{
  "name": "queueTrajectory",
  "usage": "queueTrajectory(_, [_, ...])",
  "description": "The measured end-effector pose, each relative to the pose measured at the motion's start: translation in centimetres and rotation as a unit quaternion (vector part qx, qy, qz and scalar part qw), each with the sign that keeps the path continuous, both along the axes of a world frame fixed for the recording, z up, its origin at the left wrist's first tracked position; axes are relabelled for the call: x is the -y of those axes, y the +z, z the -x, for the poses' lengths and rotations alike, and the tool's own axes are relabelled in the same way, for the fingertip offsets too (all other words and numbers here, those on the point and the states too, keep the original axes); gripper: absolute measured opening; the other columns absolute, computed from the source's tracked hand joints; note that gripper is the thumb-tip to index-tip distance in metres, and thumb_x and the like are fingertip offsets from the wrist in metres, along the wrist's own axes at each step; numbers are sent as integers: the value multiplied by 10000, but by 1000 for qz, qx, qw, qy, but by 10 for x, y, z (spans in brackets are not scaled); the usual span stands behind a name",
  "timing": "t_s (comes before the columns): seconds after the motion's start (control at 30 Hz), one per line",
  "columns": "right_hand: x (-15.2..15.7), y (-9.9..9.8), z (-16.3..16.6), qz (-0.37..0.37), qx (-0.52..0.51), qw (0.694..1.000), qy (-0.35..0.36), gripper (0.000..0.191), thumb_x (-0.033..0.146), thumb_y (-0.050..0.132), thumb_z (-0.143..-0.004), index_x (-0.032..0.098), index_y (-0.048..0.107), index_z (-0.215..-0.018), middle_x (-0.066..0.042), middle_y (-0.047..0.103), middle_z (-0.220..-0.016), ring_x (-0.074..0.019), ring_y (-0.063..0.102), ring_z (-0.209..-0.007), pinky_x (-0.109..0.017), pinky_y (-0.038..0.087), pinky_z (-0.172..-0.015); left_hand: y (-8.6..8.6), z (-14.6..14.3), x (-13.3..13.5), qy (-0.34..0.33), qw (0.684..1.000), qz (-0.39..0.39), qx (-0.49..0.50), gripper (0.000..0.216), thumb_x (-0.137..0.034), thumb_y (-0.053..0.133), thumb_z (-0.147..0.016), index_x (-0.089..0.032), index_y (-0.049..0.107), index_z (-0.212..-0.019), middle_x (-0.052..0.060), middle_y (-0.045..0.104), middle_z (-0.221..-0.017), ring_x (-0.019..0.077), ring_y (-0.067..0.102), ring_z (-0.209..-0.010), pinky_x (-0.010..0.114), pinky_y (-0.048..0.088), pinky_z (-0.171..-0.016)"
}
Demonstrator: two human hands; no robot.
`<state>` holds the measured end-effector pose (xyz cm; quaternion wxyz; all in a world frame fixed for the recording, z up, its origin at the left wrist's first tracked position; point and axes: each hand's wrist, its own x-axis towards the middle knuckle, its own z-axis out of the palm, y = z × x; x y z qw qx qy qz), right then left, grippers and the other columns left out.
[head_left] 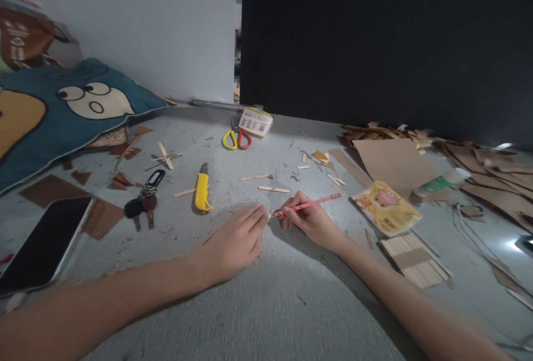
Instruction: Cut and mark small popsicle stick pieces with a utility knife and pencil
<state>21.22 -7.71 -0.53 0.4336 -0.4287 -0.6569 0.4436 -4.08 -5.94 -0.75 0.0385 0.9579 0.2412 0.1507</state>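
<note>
My right hand (306,216) grips a pink pencil (318,202), its point down at the table and its eraser end tilted up to the right. Beside that point lie the fingertips of my left hand (239,236), pressed together and bent over the table. A small pale sliver shows at those fingertips; whatever is under the palm is hidden. Just beyond the hands are a marked wooden craft stick (273,189) and a second craft stick (255,178). A yellow utility knife (202,190), blade out, rests to the left, over another stick.
Red-and-yellow scissors (237,139) lie at the back. Keys (144,205), a phone (45,241) and a blue cushion (91,105) are left. On the right are a yellow packet (386,207), bundled craft sticks (412,264), a glue stick (441,182) and cardboard (393,161).
</note>
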Motion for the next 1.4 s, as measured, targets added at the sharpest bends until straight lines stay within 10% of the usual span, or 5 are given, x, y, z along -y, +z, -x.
queueTrajectory(1.4, [0,0,1,2,7,1000,-10,403,633,574,-1031,272,472,-885,-10,702,-691,-177,680,-596,-327,542,-593,5,-1,4,19,999,39,10,502,-149,419,-1018,-104,551,-1500,174,544,-1602,282,434,-1556,483,403,-1281])
